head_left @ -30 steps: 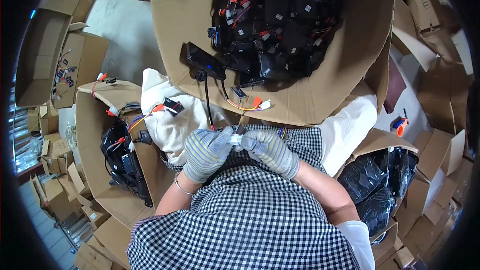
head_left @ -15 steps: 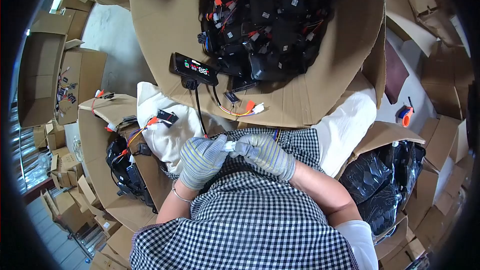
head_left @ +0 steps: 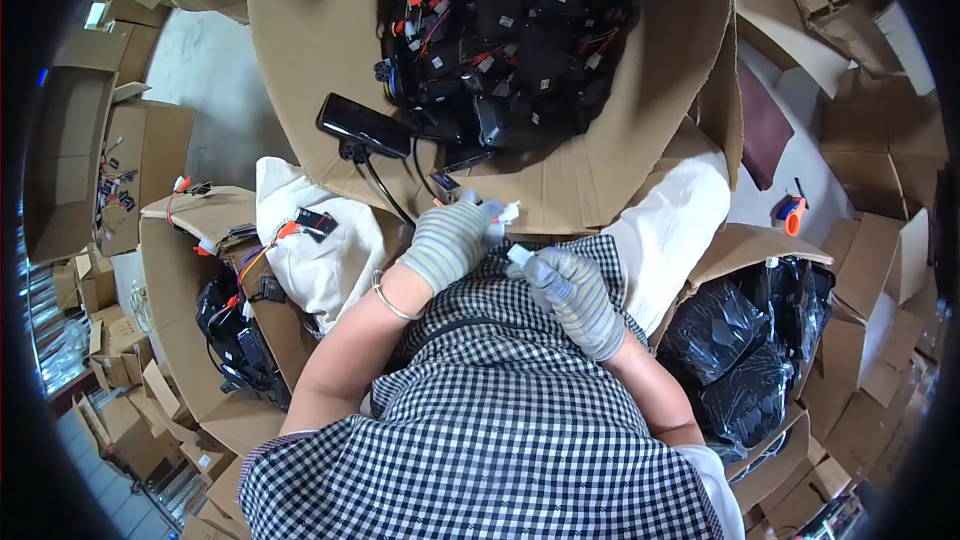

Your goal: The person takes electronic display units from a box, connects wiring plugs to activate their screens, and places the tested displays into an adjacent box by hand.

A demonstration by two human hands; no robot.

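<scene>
My left hand (head_left: pixel 445 242), in a striped knit glove, is closed at the cardboard box's near edge around a wire lead, and the lead's white connector (head_left: pixel 510 212) sticks out past the fingertips. My right hand (head_left: pixel 578 302), gloved the same way, pinches another white plug (head_left: pixel 519 255) between thumb and fingers. The two connectors are apart. Beyond my hands, a black display unit (head_left: pixel 365 125) lies on the cardboard flap with its screen dark. Its black cables run down toward my lap, partly hidden by my left hand.
A large cardboard box (head_left: pixel 680 70) ahead holds many black units (head_left: pixel 520 30) with wires. An open carton (head_left: pixel 165 270) at left holds more wired units. Black plastic-wrapped packages (head_left: pixel 745 350) fill a carton at right. An orange tape roll (head_left: pixel 792 215) lies on the floor.
My hands have moved apart: the left went forward to the wire lead by the box edge, the right slid right with the white plug. The display's lit digits have gone dark.
</scene>
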